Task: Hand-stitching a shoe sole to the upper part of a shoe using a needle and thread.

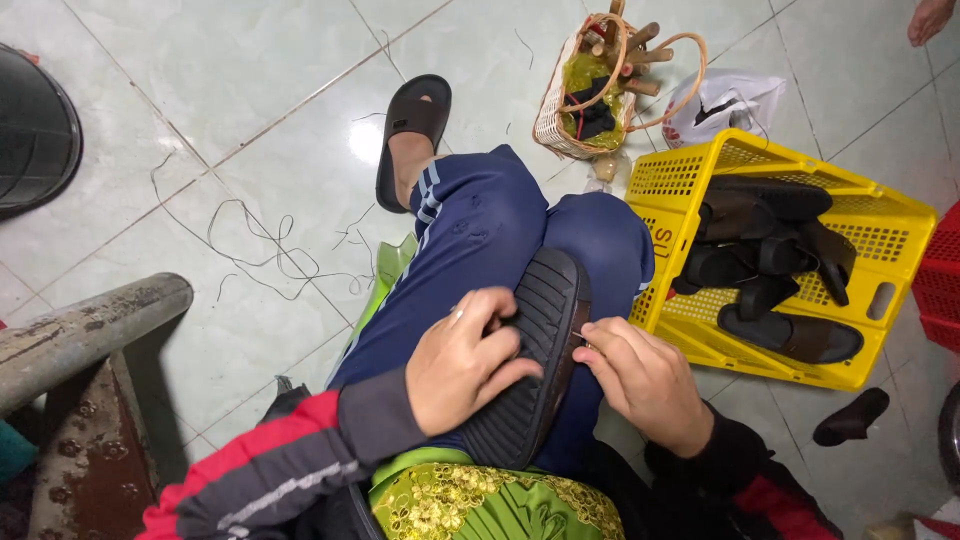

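The fingers of the left hand [462, 358] curl over a black rubber shoe sole [530, 360], pressing its ribbed, oval underside against the lap; the fingertips of the right hand [645, 380] pinch together at the sole's right edge, around what looks like a thin needle, too small to make out surely; the sole rests tread-up across blue trousers [480, 240] with pale side stripes; just to the right stands a yellow perforated plastic crate [895, 235] holding dark sandals; beyond the knees sits a woven wicker basket [555, 115] with looped handles and wooden sticks; loose dark threads [265, 245] trail over the glossy pale floor tiles [230, 60].
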